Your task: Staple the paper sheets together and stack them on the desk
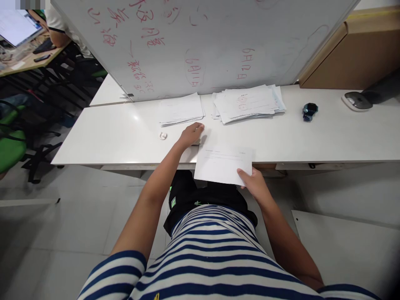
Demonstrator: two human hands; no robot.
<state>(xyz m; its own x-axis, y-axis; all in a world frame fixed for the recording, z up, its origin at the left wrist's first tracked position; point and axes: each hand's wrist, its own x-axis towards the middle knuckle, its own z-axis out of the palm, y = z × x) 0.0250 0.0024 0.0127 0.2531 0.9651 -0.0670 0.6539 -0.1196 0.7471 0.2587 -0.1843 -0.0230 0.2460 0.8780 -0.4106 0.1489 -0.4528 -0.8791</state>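
Observation:
My right hand [253,182] grips a white printed sheet of paper [223,164] by its near right corner, thumb on top. The sheet hangs partly over the desk's front edge. At its far left corner is my left hand [192,134], fingers curled together; a small dark-edged thing shows beneath it, too hidden to name. Just beyond the left hand lies a thin stack of paper [183,109]. A thicker, uneven stack of paper [248,103] lies to its right. Left of my left hand sits a small white ring-like object [163,136].
A whiteboard [225,50] with red writing stands along the back of the white desk [106,137]. To the right are a smartwatch [310,111], a computer mouse [358,101] and a cardboard box [350,54]. Another person [62,33] sits at a desk far left, near a green chair [12,146].

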